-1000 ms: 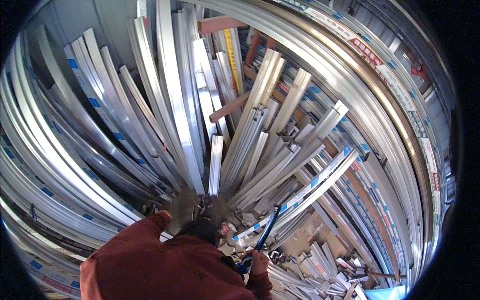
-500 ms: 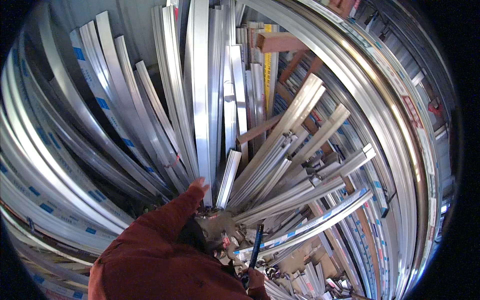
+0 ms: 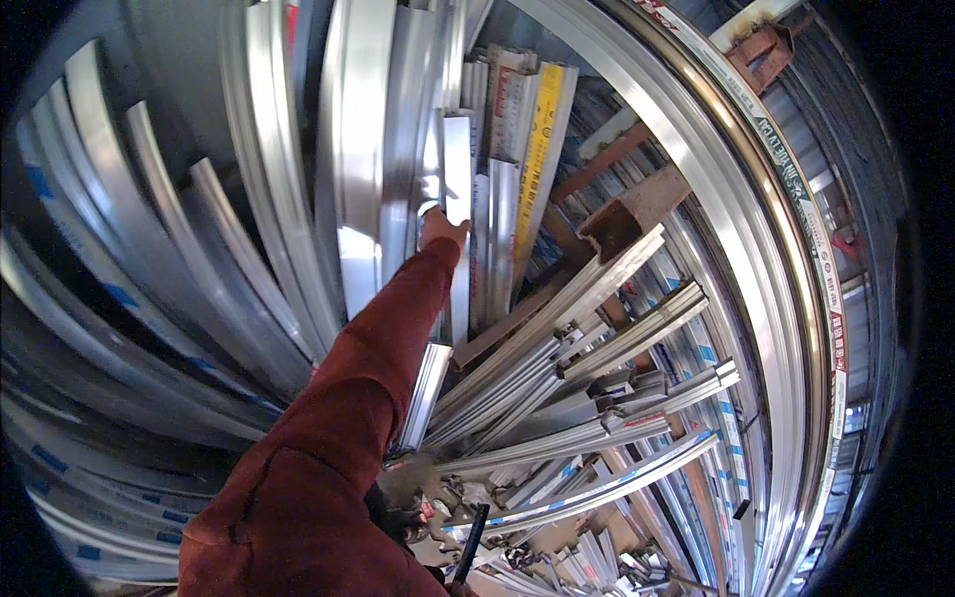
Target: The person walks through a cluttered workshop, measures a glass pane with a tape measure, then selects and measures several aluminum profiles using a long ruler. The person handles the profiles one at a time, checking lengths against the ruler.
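Note:
My left hand (image 3: 443, 231) is stretched far forward at upper middle, in front of upright silver metal profiles. Its thumb stands apart from the fingers, across the face of a narrow bright profile (image 3: 458, 164); whether it touches the metal is hard to tell. Left of it rises a wide shiny profile (image 3: 360, 129). At the lower edge my right hand (image 3: 462, 589), mostly cut off, is closed round a dark slender rod (image 3: 474, 542) that points upward. A short silver profile (image 3: 426, 393) leans beside my left forearm.
Long profiles (image 3: 119, 289) with blue labels crowd the left. Cut lengths (image 3: 557, 338) lean toward the right, near a rusty brown steel channel (image 3: 637, 214). A yellow-faced strip (image 3: 537, 159) stands behind. Small offcuts and scraps (image 3: 597, 557) lie low down.
My left arm has reached farther forward and up, from low among the profiles to the narrow bright one. The view has shifted; my right hand and the rod now sit lower in it.

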`<act>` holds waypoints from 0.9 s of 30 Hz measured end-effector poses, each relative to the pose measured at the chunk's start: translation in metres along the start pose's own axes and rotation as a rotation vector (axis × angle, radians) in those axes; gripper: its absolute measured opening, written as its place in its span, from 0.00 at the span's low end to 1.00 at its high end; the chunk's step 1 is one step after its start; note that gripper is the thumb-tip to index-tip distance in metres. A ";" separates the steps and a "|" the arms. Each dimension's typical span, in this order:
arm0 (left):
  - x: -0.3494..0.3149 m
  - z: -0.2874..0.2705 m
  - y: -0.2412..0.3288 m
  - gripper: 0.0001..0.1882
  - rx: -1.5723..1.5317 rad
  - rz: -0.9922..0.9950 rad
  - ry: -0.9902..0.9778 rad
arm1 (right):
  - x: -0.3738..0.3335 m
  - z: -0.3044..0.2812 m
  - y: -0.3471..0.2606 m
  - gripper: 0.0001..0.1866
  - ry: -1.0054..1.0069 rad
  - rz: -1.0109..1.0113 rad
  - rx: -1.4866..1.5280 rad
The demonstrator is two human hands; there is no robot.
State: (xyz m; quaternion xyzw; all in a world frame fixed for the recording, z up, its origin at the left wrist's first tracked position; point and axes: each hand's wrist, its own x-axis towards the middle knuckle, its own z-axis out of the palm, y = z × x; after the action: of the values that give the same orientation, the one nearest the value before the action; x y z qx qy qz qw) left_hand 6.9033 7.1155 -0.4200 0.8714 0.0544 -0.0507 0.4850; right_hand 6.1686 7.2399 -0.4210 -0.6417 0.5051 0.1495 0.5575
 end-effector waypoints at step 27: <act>-0.065 -0.031 -0.093 0.25 -0.419 0.158 -0.002 | 0.002 -0.004 -0.030 0.21 0.049 0.196 0.159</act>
State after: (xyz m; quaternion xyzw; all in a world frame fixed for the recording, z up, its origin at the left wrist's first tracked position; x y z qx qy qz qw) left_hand 6.8268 7.1879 -0.4721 0.7531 -0.0052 -0.0008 0.6579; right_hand 6.1926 7.2319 -0.4044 -0.5463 0.5892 0.1470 0.5769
